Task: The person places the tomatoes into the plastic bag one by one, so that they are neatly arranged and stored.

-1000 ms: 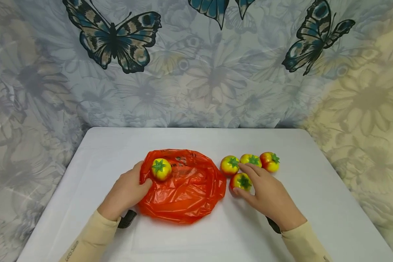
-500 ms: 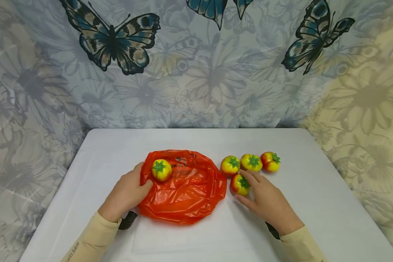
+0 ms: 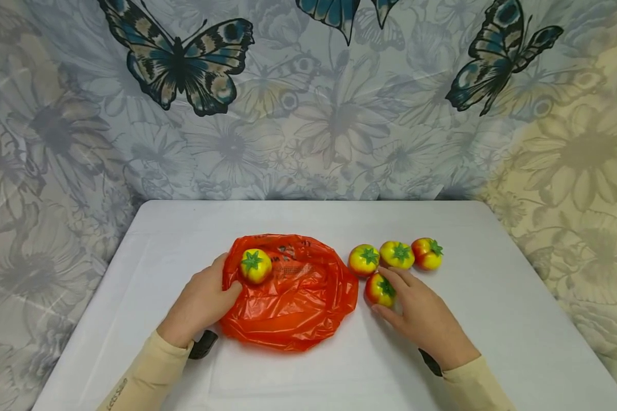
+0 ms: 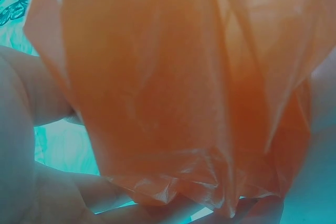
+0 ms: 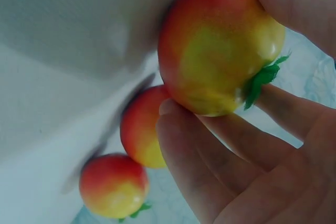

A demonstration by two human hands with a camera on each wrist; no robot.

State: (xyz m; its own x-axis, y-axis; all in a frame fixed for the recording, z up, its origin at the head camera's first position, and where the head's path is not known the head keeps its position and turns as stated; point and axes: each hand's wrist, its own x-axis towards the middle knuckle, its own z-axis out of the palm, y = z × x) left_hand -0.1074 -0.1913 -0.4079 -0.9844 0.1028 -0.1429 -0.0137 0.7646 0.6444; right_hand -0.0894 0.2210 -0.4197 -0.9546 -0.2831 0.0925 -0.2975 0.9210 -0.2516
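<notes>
A red plastic bag (image 3: 293,311) lies spread on the white table, and my left hand (image 3: 200,302) grips its left edge. Orange-looking film of the bag (image 4: 147,77) fills most of the left wrist view, with fingers under it. One red-and-yellow tomato with a green leafy top (image 3: 255,266) rests at the bag's upper left, near my left thumb. Right of the bag, my right hand (image 3: 421,311) holds another tomato (image 3: 377,290) between thumb and fingers. The right wrist view shows the thumb on one side of this tomato (image 5: 215,51) and fingertips on the other.
Just behind the held tomato stand a left tomato (image 3: 364,260), a middle tomato (image 3: 397,254) and a right tomato (image 3: 428,254) in a row. The white table (image 3: 308,382) ends at a wall (image 3: 334,142) covered with butterfly-and-flower cloth.
My right hand has shifted slightly down, its thumb and fingers now around the front tomato, which has turned a little. The left hand and the bag stay in place.
</notes>
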